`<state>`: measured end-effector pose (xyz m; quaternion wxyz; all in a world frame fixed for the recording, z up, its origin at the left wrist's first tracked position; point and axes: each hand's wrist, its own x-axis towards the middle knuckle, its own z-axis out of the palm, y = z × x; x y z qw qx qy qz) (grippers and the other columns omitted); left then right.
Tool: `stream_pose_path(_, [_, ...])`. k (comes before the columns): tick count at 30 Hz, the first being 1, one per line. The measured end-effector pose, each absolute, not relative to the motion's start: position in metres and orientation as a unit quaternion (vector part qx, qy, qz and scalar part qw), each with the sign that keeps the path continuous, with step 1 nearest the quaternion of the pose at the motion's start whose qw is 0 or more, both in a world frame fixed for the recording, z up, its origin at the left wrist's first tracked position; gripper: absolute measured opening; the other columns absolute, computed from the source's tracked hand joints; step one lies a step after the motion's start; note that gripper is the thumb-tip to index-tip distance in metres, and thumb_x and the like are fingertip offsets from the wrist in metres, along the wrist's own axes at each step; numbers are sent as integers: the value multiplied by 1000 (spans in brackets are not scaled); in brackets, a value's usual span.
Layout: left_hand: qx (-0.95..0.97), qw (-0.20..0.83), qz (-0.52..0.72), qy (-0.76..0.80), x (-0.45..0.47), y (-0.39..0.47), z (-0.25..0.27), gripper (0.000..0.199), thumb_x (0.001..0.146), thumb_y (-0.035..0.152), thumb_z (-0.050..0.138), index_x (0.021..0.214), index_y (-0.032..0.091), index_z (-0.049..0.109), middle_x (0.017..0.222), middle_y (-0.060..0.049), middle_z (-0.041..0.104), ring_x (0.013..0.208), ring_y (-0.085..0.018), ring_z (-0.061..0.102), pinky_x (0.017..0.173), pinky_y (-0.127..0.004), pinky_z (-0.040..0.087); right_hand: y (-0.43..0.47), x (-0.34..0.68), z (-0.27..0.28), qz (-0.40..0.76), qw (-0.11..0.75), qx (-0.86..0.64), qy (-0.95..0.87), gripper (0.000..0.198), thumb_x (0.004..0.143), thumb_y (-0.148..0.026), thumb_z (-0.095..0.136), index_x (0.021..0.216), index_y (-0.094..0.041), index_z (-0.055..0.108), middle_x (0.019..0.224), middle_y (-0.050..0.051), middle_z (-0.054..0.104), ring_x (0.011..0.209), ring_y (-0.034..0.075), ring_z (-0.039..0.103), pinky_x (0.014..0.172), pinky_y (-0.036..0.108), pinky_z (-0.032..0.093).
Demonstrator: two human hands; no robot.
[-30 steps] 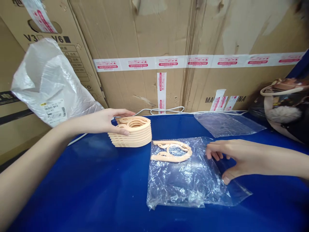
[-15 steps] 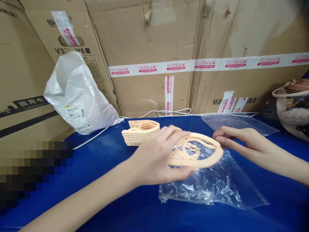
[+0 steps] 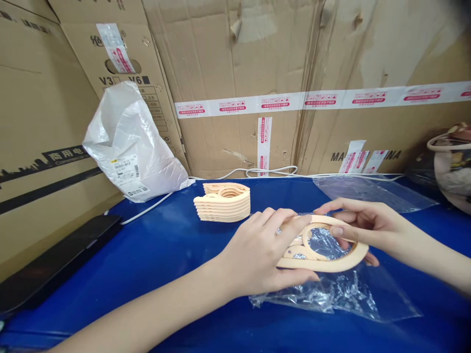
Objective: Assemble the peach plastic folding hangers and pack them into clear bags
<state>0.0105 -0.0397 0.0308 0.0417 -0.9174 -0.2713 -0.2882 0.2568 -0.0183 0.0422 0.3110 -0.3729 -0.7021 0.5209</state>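
A peach plastic folding hanger (image 3: 331, 265), folded into a rounded loop, is held low over the middle of the table. My left hand (image 3: 263, 245) closes around its left end, thumb along the near edge and fingers across the top, covering that part. At the right end, my right hand (image 3: 368, 226) grips the rim, with the thumb on top and some fingers underneath. Beneath both hands a crinkled clear plastic bag (image 3: 346, 299) lies flat. To the left stands a neat stack of several matching folding hangers (image 3: 228, 212).
A blue surface (image 3: 176, 289) carries everything. Behind it stand large cardboard boxes (image 3: 221, 137). A white plastic parcel bag (image 3: 136, 142) leans at back left, near a long black object (image 3: 59, 260). A white cord (image 3: 228, 172) runs along the back; another clear bag (image 3: 375, 192) lies back right.
The hanger has come down and to the right, turning flatter. My right hand has moved from touching its tip to gripping its right end. The camera view has shifted slightly left.
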Motion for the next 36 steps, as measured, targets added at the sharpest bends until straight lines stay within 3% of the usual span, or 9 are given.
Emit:
stream_pose_path(8, [-908,29,-297,-294,1,-31,34,76,81,58,66,136,12,40,121,-12,58,106,-27,56,92,-41,48,-21,261,55,438,313,-440,-719,42,80,-49,67,111,-23,59,64,-2,63,46,10,52,38,19,43])
stream_pose_path(11, [-907,34,-301,-294,4,-33,32,74,82,58,63,134,9,42,120,-13,59,104,-27,56,90,-42,49,-21,263,53,293,279,-407,-819,49,74,-45,75,115,-25,59,98,5,69,83,22,66,66,30,57])
stream_pose_path(13, [-906,28,-301,-297,7,-36,30,73,84,61,58,133,9,44,118,-14,60,103,-28,57,88,-43,49,-23,262,49,204,256,-378,-866,66,67,-43,80,126,-28,54,121,8,63,108,32,60,82,39,57])
stream_pose_path(15, [-905,17,-301,-300,10,-38,29,72,86,63,55,132,9,45,116,-14,60,101,-28,57,87,-44,50,-27,259,46,158,234,-360,-889,78,67,-42,80,136,-32,45,130,8,58,116,34,56,84,41,57])
stream_pose_path(17, [-903,1,-304,-302,13,-40,28,71,86,63,54,132,10,46,116,-13,61,101,-28,58,89,-44,50,-32,256,45,135,216,-345,-903,75,71,-39,76,138,-35,43,130,7,57,115,32,57,82,40,59])
stream_pose_path(22, [-903,-72,-257,-338,7,-42,33,82,84,61,59,145,15,29,142,-15,47,127,-31,47,104,-49,43,-28,273,57,164,222,-401,-873,67,74,-38,71,135,-30,46,130,10,57,114,34,59,68,33,63])
stream_pose_path(25, [-915,-123,-179,-339,-5,-39,35,90,83,60,61,151,19,19,154,-14,30,140,-32,32,110,-51,36,-14,303,67,214,230,-480,-819,65,74,-41,72,132,-27,45,135,12,53,121,35,54,74,30,63])
stream_pose_path(31, [-918,-181,-68,-346,-13,-30,31,95,80,66,61,150,15,24,156,-15,23,144,-32,22,115,-52,28,-4,346,67,279,163,-538,-779,45,79,-38,70,120,-28,55,130,10,58,121,32,56,84,26,57])
stream_pose_path(36, [-920,-180,-75,-341,-9,-30,24,90,81,67,58,149,16,30,154,-17,27,142,-34,25,113,-55,29,-9,344,59,302,138,-520,-787,59,68,-34,77,123,-28,56,130,12,59,112,36,61,70,28,60])
